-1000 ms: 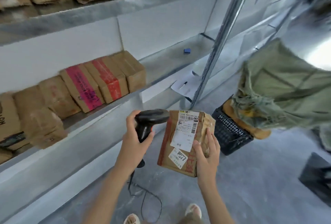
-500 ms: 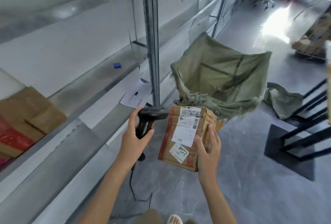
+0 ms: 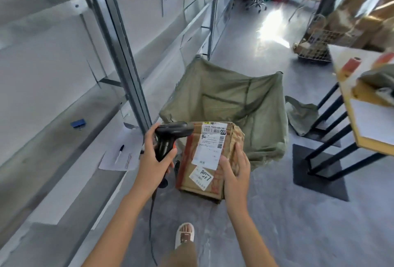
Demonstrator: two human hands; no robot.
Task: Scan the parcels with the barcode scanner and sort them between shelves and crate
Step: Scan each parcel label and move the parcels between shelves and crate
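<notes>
Green sack (image 3: 230, 104) now nearer behind parcel (image 3: 210, 155), right hand (image 3: 235, 173) fingers gripping it, left hand (image 3: 154, 160) fingers curled round scanner (image 3: 170, 136)

Beyond our hands the green sack (image 3: 230, 104) gapes open, blocking the aisle ahead. Left of the left hand (image 3: 154, 157) a steel upright (image 3: 121, 53) stands, with open shelf (image 3: 64, 155) beyond. Right of the right hand (image 3: 235, 173), bare floor (image 3: 277, 213) reaches the counter (image 3: 366, 117).

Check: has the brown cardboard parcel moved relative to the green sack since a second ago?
Yes. The brown cardboard parcel was left of the green sack; it now sits directly before it, carried rightward along the shelving.
</notes>
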